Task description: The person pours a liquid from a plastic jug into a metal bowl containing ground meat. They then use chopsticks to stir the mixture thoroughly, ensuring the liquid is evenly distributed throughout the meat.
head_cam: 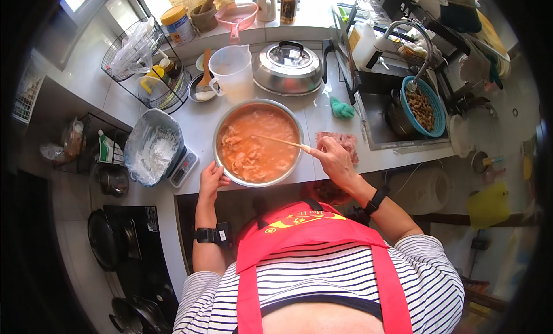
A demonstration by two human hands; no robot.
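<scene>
A steel mixing bowl (300, 165) stands near the counter's front edge, filled with orange-red liquid and pieces of what looks like meat (242, 154). My left hand (211, 178) grips its rim at the lower left. In my right hand (335, 159) is a pair of wooden chopsticks (281, 141), reaching over the rim with the tips in the liquid. Beneath that hand lies a pink patterned cloth (345, 142). Left of the steel bowl, a plastic-lined tub of white powder (160, 150) rests on a kitchen scale (185, 167).
Behind the bowl stand a plastic measuring jug (233, 70) and a lidded steel pan (287, 70). A green cloth (342, 108) lies beside the sink (376, 118), which holds a blue colander (438, 113) of peanuts. A wire rack (181, 90) is at the back left.
</scene>
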